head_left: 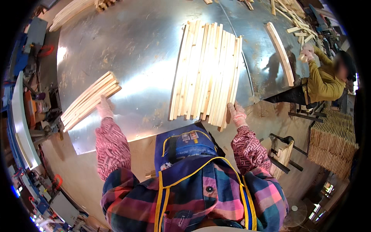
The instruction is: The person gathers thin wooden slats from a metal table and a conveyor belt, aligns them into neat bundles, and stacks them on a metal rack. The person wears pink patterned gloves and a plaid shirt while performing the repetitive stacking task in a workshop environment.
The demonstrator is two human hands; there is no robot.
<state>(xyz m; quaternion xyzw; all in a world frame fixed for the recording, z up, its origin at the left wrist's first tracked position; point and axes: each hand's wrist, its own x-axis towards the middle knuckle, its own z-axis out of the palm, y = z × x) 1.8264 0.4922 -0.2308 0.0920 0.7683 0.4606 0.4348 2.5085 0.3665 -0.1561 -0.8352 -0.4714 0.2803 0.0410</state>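
At the table's left edge, a small stack of pale wooden strips [91,100] lies at a slant. My left hand [104,109], in a light glove, is closed on its near side with a fingertip over the lowest strip; the other fingers are partly hidden. A wide row of long wooden strips [205,73] lies side by side in the middle, their near ends uneven. Beside the near right end of that row, my gloved right hand [237,113] has its fingers apart and touches or nearly touches the outermost strip.
The shiny metal table [143,50] carries a thin rod [247,71] and a separate wooden piece [281,54] on the right. Another person [324,79] works beyond that, near loose wood [297,23]. Stacked wood [334,143] stands lower right; machinery [34,34] lines the left.
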